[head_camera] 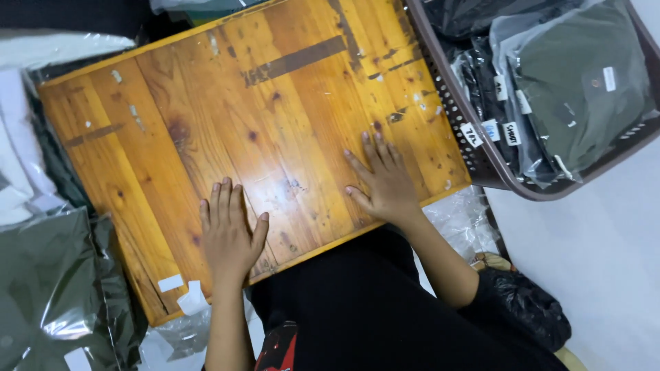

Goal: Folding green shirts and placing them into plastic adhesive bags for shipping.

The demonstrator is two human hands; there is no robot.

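Two hands lie flat, fingers spread, holding nothing — left hand [229, 233], right hand [382, 184] — on the wooden board [227, 110] mid-frame. Upper right, a brown basket [459, 130] holds bagged dark garments [581, 82] with white labels [512, 132]; white paper scraps [182, 292] sit lower left.

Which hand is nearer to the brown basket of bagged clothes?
The right hand. It lies flat on the wooden board near the board's edge beside the basket. The left hand lies flat farther along the board, away from the basket.
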